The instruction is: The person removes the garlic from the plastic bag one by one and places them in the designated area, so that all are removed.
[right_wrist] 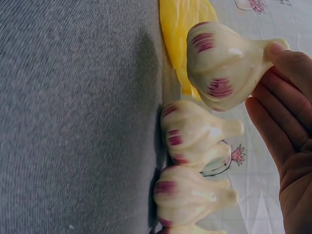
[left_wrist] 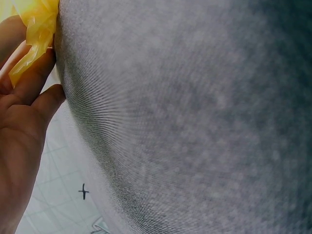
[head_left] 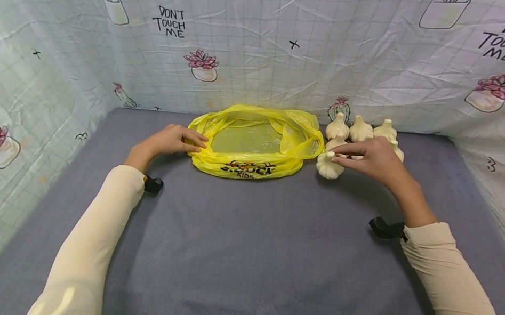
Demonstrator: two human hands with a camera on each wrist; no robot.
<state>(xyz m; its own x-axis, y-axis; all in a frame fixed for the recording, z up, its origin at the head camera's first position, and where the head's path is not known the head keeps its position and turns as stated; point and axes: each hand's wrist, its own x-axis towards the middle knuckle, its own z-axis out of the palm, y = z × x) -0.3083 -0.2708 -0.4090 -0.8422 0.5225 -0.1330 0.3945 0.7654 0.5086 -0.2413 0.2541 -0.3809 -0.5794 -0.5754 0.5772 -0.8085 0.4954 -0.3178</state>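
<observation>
My right hand [head_left: 377, 158] pinches a garlic bulb [right_wrist: 222, 66] by its stem, thumb on one side and fingers on the other. The bulb is pale and glossy with purple streaks, and in the right wrist view it hangs off the cloth. Just to its left lies a yellow plastic bag [head_left: 212, 165], its wide mouth spread toward me and black print on its front. At the bag's left rim is my left hand [head_left: 170, 139], with a fold of yellow plastic [left_wrist: 41, 24] caught between thumb and fingers. I see no bulbs inside the bag.
Several more garlic bulbs [head_left: 362, 129] stand grouped at the back right, partly behind my right hand. A grey cloth [head_left: 239, 252] covers the table. Behind it hangs a patterned curtain [head_left: 261, 29], close to the bag and bulbs.
</observation>
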